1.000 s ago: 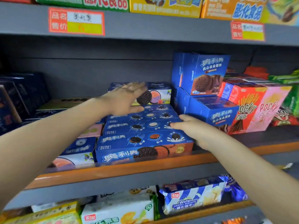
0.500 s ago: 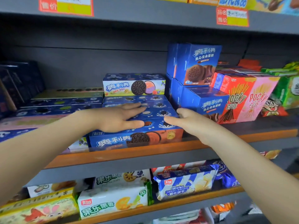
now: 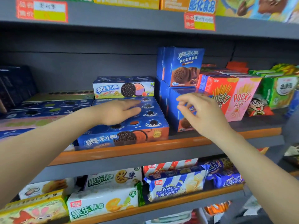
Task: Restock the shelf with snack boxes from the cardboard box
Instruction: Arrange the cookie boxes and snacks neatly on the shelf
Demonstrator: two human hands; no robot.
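Several blue Oreo boxes lie flat in a row on the middle shelf (image 3: 161, 143); the front box (image 3: 129, 136) shows an orange panel. Another Oreo box (image 3: 123, 88) lies on top at the back. My left hand (image 3: 118, 111) rests palm down on the tops of the flat boxes, fingers together. My right hand (image 3: 199, 112) hovers in front of a blue cake box (image 3: 173, 110) to the right of the row, fingers loosely curled and holding nothing. An upright blue cake box (image 3: 182, 67) stands on top of that one. The cardboard box is out of view.
Red and pink Pocky boxes (image 3: 233, 94) and green packets (image 3: 279, 89) stand to the right. Dark flat boxes (image 3: 48, 109) lie to the left. The lower shelf holds wafer packs (image 3: 176, 185) and white biscuit packs (image 3: 103, 202). Price tags (image 3: 199, 21) hang on the upper shelf.
My right hand has lifted off the front Oreo box's right end and moved right, in front of the blue cake box. My left hand stays flat on the boxes.
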